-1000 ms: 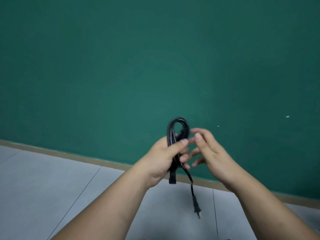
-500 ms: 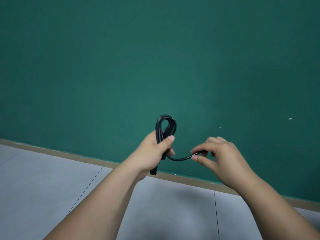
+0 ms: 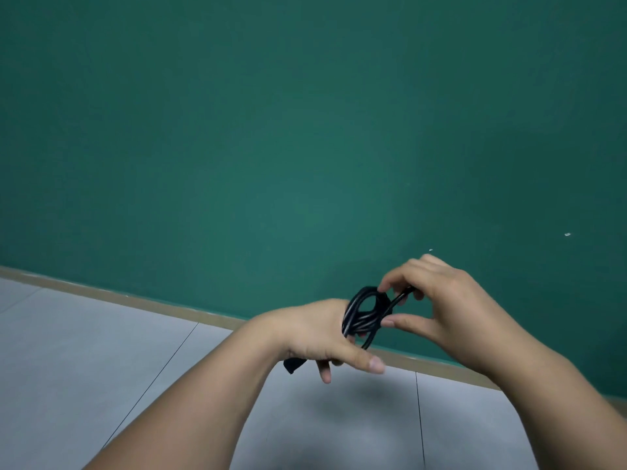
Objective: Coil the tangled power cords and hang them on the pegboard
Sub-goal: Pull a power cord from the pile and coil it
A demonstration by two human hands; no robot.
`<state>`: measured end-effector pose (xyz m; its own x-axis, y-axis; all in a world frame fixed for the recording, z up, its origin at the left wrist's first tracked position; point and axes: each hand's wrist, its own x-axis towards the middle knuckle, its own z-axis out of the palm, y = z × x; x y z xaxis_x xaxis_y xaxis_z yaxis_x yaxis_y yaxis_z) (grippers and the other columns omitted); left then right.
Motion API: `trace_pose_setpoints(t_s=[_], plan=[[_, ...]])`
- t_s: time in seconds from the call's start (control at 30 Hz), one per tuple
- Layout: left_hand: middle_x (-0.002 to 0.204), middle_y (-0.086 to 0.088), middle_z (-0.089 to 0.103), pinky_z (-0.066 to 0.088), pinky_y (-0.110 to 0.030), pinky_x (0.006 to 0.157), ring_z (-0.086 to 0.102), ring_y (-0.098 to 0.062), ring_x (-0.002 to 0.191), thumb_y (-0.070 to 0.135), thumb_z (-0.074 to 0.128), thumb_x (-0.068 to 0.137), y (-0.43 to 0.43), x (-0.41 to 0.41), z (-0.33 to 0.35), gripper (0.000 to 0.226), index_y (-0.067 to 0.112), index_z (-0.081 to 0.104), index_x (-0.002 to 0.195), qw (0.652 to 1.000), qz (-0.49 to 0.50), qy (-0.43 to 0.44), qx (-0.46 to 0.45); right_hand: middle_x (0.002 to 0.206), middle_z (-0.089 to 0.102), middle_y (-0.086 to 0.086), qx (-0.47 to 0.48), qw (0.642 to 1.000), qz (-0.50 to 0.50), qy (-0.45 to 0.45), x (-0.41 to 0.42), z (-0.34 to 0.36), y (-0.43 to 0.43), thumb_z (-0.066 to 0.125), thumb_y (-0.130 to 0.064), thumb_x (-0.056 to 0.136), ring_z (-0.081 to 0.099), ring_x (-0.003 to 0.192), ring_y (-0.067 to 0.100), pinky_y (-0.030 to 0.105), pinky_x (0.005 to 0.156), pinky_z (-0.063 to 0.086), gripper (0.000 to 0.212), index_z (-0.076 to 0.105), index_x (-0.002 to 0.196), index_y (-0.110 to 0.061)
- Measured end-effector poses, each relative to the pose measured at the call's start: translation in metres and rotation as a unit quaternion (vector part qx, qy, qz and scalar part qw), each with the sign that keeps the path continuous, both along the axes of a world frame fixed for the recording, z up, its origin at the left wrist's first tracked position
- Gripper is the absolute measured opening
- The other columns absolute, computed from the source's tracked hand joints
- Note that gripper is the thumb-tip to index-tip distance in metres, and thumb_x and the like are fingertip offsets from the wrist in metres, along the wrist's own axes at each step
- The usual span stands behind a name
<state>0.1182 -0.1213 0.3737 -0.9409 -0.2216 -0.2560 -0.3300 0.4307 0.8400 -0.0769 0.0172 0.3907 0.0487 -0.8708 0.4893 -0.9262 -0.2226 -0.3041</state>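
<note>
At the left hand the cord sits as a small coil, gripped firmly. Half a second ago the right hand held the tail out sideways; now it pinches this tail just over the coil (wrapping it round, I judge). Coiling looks nearly done; no pegboard is in view.

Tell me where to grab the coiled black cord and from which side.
Probably around the power cord just below its loop, where the strands lie bunched together. Come from the left, as the left hand does; the right hand pinches the free strand.
</note>
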Motion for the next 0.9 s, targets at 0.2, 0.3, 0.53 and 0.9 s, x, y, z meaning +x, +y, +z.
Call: trace_pose_setpoints(t_s=[0.2, 0.3, 0.53, 0.9], plan=[[0.080, 0.002, 0.053, 0.044, -0.025, 0.051, 0.053, -0.011, 0.057, 0.014, 0.070, 0.088, 0.014, -0.013, -0.015, 0.025, 0.014, 0.059, 0.111, 0.981, -0.052, -0.077, -0.170, 0.093, 0.063, -0.019, 0.043, 0.997, 0.057, 0.011, 0.003, -0.007, -0.010, 0.082, -0.034, 0.091, 0.056, 0.094, 0.010, 0.027, 0.081, 0.048, 0.010, 0.079, 0.099, -0.039], [0.074, 0.009, 0.052, 0.039, -0.028, 0.057, 0.047, -0.009, 0.061, 0.014, 0.066, 0.092, 0.019, -0.014, -0.015, 0.018, 0.021, 0.060, 0.107, 0.974, -0.067, -0.035, -0.212, 0.092, 0.068, -0.007, 0.127, 0.967, 0.048, -0.215, -0.013, -0.013, -0.008, 0.081, -0.033, 0.088, 0.065, 0.087, 0.014, 0.024, 0.078, 0.050, 0.010, 0.084, 0.096, -0.038], [0.071, 0.007, 0.061, 0.055, -0.036, 0.067, 0.062, -0.014, 0.066, 0.021, 0.064, 0.102, 0.018, -0.007, -0.013, 0.010, 0.018, 0.059, 0.093, 0.991, 0.021, 0.111, -0.071, 0.093, 0.079, 0.011, 0.142, 0.895, 0.012, -0.423, -0.020, -0.025, -0.018, 0.070, -0.019, 0.099, 0.061, 0.073, 0.021, 0.030, 0.065, 0.048, 0.014, 0.084, 0.100, -0.022], [0.087, -0.004, 0.055, 0.044, -0.036, 0.069, 0.049, -0.020, 0.075, 0.045, 0.078, 0.093, -0.004, -0.004, -0.027, 0.054, 0.017, 0.043, 0.123, 0.970, 0.205, 0.114, 0.061, 0.054, 0.062, -0.002, 0.211, 0.927, -0.108, -0.291, -0.004, -0.051, -0.036, 0.065, -0.025, 0.104, 0.050, 0.044, 0.015, 0.025, 0.046, 0.041, 0.034, 0.069, 0.072, -0.016]])
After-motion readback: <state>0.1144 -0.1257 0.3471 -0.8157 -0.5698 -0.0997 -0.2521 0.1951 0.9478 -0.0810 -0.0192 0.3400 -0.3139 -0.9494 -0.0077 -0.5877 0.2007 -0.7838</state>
